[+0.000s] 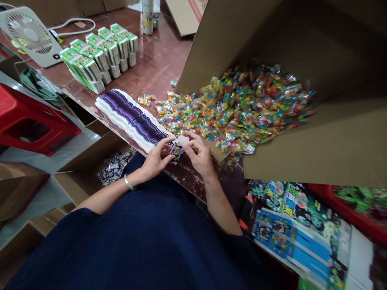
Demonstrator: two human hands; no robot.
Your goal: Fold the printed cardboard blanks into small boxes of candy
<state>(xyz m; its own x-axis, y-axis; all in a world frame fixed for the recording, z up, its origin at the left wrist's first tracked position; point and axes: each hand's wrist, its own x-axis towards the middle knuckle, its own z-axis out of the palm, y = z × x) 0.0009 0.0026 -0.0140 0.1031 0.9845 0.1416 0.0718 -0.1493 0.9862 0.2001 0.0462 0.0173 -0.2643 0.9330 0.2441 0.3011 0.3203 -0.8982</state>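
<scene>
My left hand (157, 160) is closed on a small, colourful printed carton (176, 152), its thumb and forefinger at the carton's left side. My right hand (198, 155) is at the right side, with bent fingers around a white flap (182, 140) at the top of the carton. What lies inside the carton is hidden. Beyond my left hand, a long overlapping row of flat purple-and-white cartons (133, 114) runs along the table edge. Close beyond my fingers lie many small clear bags of coloured candy (223, 108), spilling from a big cardboard box (305, 149) lying on its side.
Stacks of green-and-white cartons (99, 52), a white fan (30, 36) and a patterned bottle (148, 16) stand on the dark red table (157, 60). Below left, an open box holds small packets (115, 167), near a red stool (30, 121). Printed cardboard (290, 237) lies at lower right.
</scene>
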